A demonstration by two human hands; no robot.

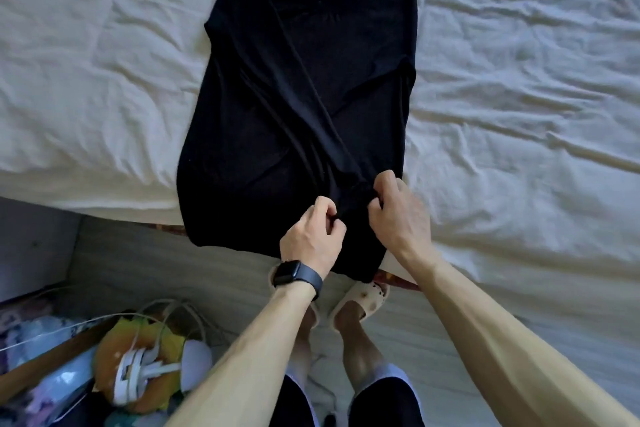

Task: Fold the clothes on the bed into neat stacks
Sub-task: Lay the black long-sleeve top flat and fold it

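Cream, rumpled sheet [519, 80] covers the bed, and a black long-sleeved garment [277, 156] lies flat on it, its near hem hanging over the mattress edge toward the person. One sleeve [304, 107] runs diagonally down its front. At that sleeve's end, the left hand [311, 239] pinches the fabric between curled fingers and thumb. The right hand [398, 215], just beside it, pinches the same end. A dark watch [287, 274] sits on the left wrist. Below, on the floor, pale slippers [363, 298] show.
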